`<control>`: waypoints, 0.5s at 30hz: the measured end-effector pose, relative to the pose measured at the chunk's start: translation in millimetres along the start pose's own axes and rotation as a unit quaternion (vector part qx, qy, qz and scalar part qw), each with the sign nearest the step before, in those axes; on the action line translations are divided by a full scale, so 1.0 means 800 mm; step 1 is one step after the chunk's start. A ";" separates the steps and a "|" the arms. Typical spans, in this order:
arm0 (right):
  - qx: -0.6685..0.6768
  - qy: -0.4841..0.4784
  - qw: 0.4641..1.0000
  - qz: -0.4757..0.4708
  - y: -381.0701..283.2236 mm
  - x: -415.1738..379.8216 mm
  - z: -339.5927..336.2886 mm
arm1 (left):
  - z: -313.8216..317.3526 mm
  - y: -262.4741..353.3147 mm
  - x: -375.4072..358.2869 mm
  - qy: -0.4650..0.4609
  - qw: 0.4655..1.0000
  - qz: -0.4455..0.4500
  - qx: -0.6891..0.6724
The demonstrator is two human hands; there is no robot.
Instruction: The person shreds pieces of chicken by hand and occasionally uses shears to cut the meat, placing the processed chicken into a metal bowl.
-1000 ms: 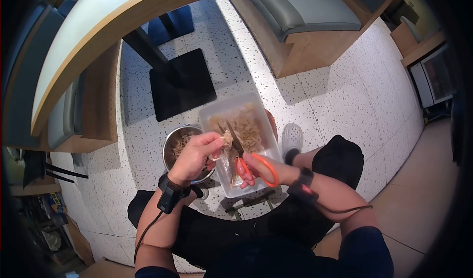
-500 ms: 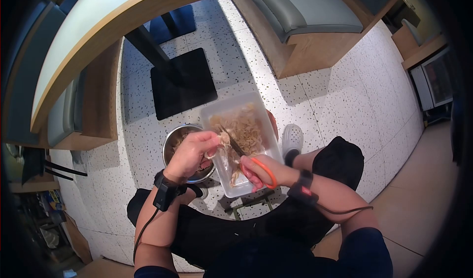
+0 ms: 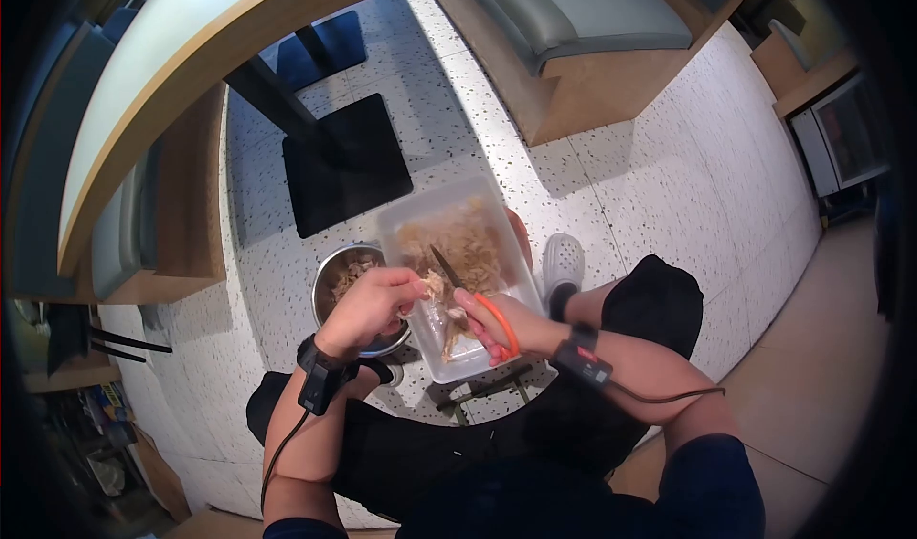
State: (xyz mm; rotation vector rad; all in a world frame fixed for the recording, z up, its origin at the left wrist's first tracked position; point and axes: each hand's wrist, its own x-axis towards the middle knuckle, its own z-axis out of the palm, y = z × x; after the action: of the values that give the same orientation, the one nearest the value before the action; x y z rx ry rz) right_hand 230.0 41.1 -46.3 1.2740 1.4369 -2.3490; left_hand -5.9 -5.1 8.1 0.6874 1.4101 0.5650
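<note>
My left hand pinches a small pale, ragged piece of food, which looks like shredded meat. Wrapped around the orange handles of a pair of scissors is my right hand. The dark blades point up and left, close beside the piece. Both hands are over a translucent white plastic tub, which holds many light brown shreds toward its far end. Left of the tub, partly under my left hand and wrist, stands a round metal bowl with more meat-like pieces in it.
The tub rests above a low stand with dark legs between my knees. A table with a black pedestal base is ahead. Padded benches stand on both sides. A grey clog is on my right foot. Cables run from both wrist devices.
The scissors and my right hand have shifted slightly left, and the blades have turned a little. My left hand still holds the pale piece. The whole view has moved slightly.
</note>
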 end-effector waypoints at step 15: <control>0.132 -0.045 0.984 -0.113 -0.004 0.006 -0.007 | 0.007 -0.001 -0.003 -0.004 0.972 0.147 -0.183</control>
State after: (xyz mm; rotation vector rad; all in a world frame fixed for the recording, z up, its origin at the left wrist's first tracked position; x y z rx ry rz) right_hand 228.9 49.1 -48.7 1.0900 1.3419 -2.7860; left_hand -0.6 -8.3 9.2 0.6006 1.1589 1.0256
